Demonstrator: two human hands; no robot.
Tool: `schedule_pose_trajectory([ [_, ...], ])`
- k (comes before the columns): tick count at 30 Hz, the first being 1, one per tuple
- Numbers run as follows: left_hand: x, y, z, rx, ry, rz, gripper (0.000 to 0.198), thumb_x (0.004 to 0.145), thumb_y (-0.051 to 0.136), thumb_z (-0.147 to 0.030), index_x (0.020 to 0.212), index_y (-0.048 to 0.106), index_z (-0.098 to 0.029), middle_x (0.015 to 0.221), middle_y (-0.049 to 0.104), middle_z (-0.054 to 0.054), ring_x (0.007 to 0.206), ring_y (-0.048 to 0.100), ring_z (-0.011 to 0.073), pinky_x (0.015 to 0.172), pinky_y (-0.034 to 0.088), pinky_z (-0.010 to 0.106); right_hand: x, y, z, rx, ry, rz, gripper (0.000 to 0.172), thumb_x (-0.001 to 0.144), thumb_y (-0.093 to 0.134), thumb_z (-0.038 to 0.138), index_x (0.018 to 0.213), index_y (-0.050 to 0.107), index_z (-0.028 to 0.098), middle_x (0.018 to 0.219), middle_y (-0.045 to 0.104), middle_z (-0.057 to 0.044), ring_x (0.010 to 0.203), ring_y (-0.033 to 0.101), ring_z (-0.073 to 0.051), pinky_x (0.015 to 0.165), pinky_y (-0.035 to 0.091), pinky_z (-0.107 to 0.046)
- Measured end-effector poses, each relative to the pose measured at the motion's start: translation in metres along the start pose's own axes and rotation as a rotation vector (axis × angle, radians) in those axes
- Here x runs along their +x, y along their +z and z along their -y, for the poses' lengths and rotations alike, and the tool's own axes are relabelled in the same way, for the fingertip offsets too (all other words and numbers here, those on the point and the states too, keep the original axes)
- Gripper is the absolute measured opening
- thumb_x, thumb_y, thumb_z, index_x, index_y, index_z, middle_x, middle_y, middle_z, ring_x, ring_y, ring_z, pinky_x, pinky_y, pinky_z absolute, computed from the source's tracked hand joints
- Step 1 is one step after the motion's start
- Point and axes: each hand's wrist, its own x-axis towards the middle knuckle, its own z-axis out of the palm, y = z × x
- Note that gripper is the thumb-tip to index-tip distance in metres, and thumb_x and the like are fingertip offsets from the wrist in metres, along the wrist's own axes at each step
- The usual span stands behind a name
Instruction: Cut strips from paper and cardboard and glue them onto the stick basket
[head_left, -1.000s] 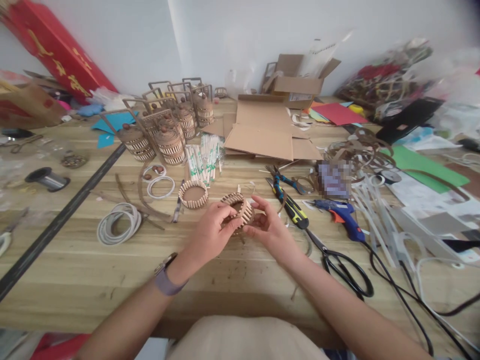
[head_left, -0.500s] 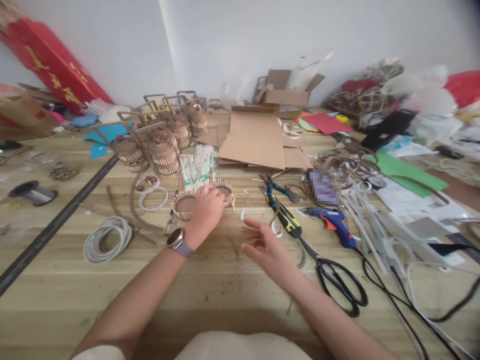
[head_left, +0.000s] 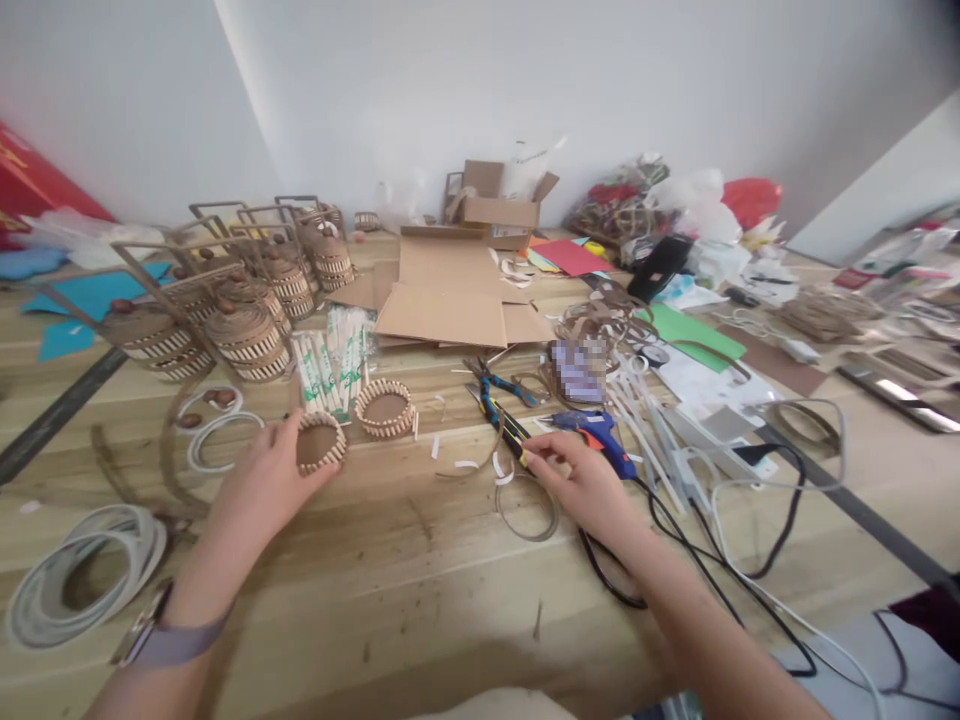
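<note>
My left hand (head_left: 262,485) rests on the wooden table (head_left: 420,560) with its fingers closed on the rim of a small round stick-walled basket ring (head_left: 321,443). A second basket ring (head_left: 385,407) stands just to its right, apart from my hand. My right hand (head_left: 585,485) lies further right, thumb and forefinger pinched at the near end of a black-and-yellow utility knife (head_left: 501,422). A blue glue gun (head_left: 596,432) lies just beyond that hand. Black scissor handles (head_left: 609,585) show under my right wrist.
Several finished lidded baskets with handles (head_left: 240,335) stand at the back left, wrapped chopsticks (head_left: 330,362) beside them. Flat cardboard (head_left: 450,295), blue pliers (head_left: 504,385), white ring coils (head_left: 82,575), cables (head_left: 757,540) and coloured paper (head_left: 697,335) crowd the table.
Both hands let go of the ring they held together. My left hand set it on the table and now holds a ring there. My right hand moved right to the knife. The view turned right.
</note>
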Motion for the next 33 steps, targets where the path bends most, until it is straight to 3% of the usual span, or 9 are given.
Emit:
schedule_pose_trajectory([
  [8, 0.002, 0.009, 0.001, -0.003, 0.064, -0.088, 0.064, 0.084, 0.058, -0.051, 0.137, 0.045, -0.017, 0.126, 0.058, 0.022, 0.102, 0.064, 0.0422, 0.078, 0.052, 0.048, 0.050, -0.023, -0.047, -0.445, 0.190, -0.129, 0.027, 0.092, 0.050, 0.027, 0.097, 0.074, 0.017, 0.101, 0.073, -0.014, 0.099, 0.064, -0.029, 0.086, 0.044, -0.039],
  [13, 0.003, 0.016, 0.005, -0.073, 0.124, -0.178, 0.033, 0.085, 0.056, -0.043, 0.109, 0.057, -0.020, 0.112, 0.062, 0.014, 0.100, 0.063, 0.0346, 0.082, 0.052, 0.043, 0.076, -0.015, -0.051, -0.633, 0.234, -0.098, 0.029, 0.092, 0.048, 0.026, 0.098, 0.075, 0.016, 0.104, 0.070, -0.018, 0.103, 0.061, -0.032, 0.087, 0.041, -0.042],
  [19, 0.000, 0.010, 0.003, -0.067, 0.158, -0.262, 0.028, 0.084, 0.057, -0.042, 0.096, 0.066, -0.018, 0.107, 0.062, 0.015, 0.098, 0.063, 0.0339, 0.090, 0.050, 0.047, 0.087, -0.007, -0.052, -0.722, 0.215, -0.067, 0.027, 0.090, 0.050, 0.022, 0.088, 0.076, 0.014, 0.096, 0.071, -0.017, 0.095, 0.063, -0.031, 0.082, 0.040, -0.041],
  [24, -0.008, 0.013, -0.002, -0.026, 0.211, -0.260, 0.012, 0.083, 0.064, -0.031, 0.081, 0.073, -0.023, 0.127, 0.062, 0.014, 0.126, 0.048, 0.0415, 0.103, 0.041, 0.059, 0.085, -0.017, -0.048, -0.719, 0.185, -0.153, 0.032, 0.093, 0.044, 0.026, 0.093, 0.074, 0.014, 0.099, 0.070, -0.018, 0.096, 0.060, -0.033, 0.079, 0.040, -0.043],
  [27, -0.013, 0.013, -0.007, -0.054, 0.201, -0.274, 0.015, 0.085, 0.063, -0.025, 0.076, 0.074, -0.023, 0.129, 0.065, 0.010, 0.140, 0.033, 0.0449, 0.107, 0.034, 0.065, 0.081, -0.032, -0.042, -0.687, 0.121, -0.296, 0.034, 0.093, 0.044, 0.033, 0.094, 0.073, 0.014, 0.099, 0.068, -0.018, 0.097, 0.057, -0.035, 0.079, 0.040, -0.045],
  [30, -0.020, 0.006, -0.014, -0.074, 0.199, -0.313, 0.020, 0.089, 0.059, -0.025, 0.075, 0.073, -0.022, 0.128, 0.067, 0.008, 0.142, 0.028, 0.0452, 0.107, 0.033, 0.068, 0.070, -0.046, -0.029, -0.625, -0.056, -0.483, 0.032, 0.096, 0.045, 0.034, 0.090, 0.070, 0.016, 0.098, 0.067, -0.017, 0.096, 0.057, -0.033, 0.083, 0.040, -0.046],
  [33, -0.029, -0.003, -0.022, -0.076, 0.232, -0.360, 0.022, 0.092, 0.056, -0.026, 0.077, 0.073, -0.022, 0.124, 0.069, 0.008, 0.141, 0.029, 0.0453, 0.107, 0.032, 0.069, 0.048, -0.047, -0.007, -0.552, -0.285, -0.492, 0.025, 0.097, 0.045, 0.030, 0.086, 0.065, 0.020, 0.084, 0.067, -0.011, 0.084, 0.060, -0.027, 0.083, 0.041, -0.041],
])
